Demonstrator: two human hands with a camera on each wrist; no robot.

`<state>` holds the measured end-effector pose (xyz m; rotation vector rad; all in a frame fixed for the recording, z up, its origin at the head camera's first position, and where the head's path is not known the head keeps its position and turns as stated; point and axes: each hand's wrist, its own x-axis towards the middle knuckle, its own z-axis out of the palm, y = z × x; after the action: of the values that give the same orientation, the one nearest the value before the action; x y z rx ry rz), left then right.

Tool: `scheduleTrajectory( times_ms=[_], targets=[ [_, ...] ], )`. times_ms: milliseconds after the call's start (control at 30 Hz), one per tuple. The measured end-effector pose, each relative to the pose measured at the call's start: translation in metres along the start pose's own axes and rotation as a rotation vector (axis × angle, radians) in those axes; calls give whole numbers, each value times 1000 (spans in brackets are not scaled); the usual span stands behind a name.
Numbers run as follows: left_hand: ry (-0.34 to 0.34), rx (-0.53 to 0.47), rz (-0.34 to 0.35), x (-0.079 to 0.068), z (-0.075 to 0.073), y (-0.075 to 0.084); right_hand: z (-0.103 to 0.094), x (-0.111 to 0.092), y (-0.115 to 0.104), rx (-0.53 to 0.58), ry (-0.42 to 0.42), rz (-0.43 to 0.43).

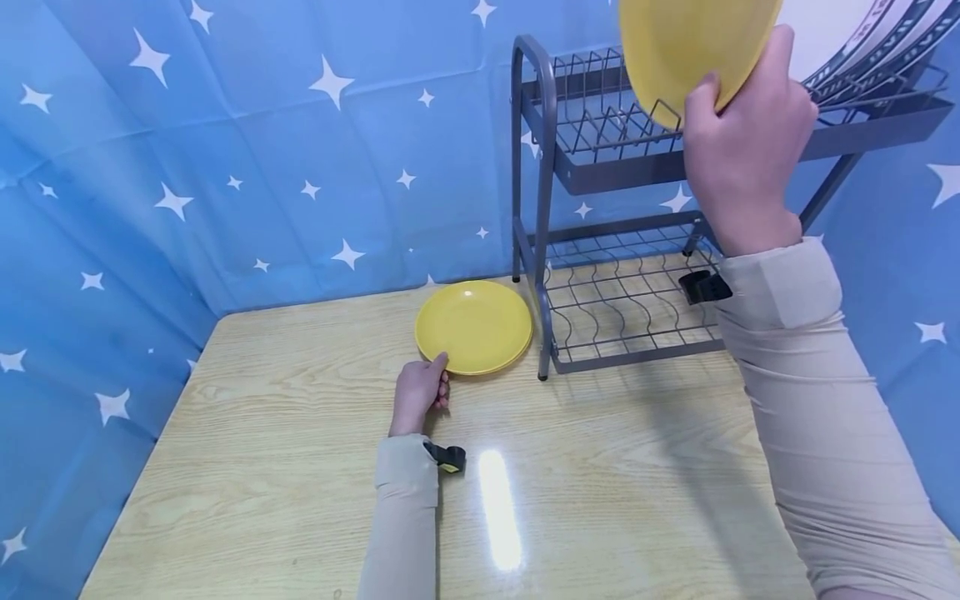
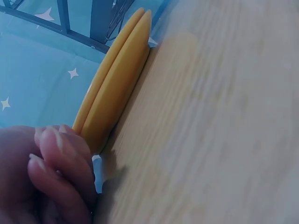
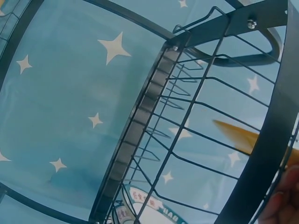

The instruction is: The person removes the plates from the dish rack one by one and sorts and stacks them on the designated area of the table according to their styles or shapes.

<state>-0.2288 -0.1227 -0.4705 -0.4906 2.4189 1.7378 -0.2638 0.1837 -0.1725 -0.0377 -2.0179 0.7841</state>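
Observation:
Two stacked yellow plates lie on the wooden table, left of the rack; their doubled edge shows in the left wrist view. My left hand pinches the near rim, thumb on top and fingers curled below. Another yellow plate is in my right hand, thumb on its face, held tilted up over the upper tier of the dark metal dish rack. From below, the right wrist view shows this plate behind the rack's wires, with only a few fingertips visible.
White plates with dark patterned rims stand at the right of the upper tier. The rack's lower wire shelf sits low over the table. A blue curtain with white stars hangs behind.

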Motion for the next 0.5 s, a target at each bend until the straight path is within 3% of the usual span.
scheduleTrajectory(
  times_ms=[500],
  targets=[
    [1,0,3,-1,0,0,-5,-7,5,63,67,-11]
  ],
)
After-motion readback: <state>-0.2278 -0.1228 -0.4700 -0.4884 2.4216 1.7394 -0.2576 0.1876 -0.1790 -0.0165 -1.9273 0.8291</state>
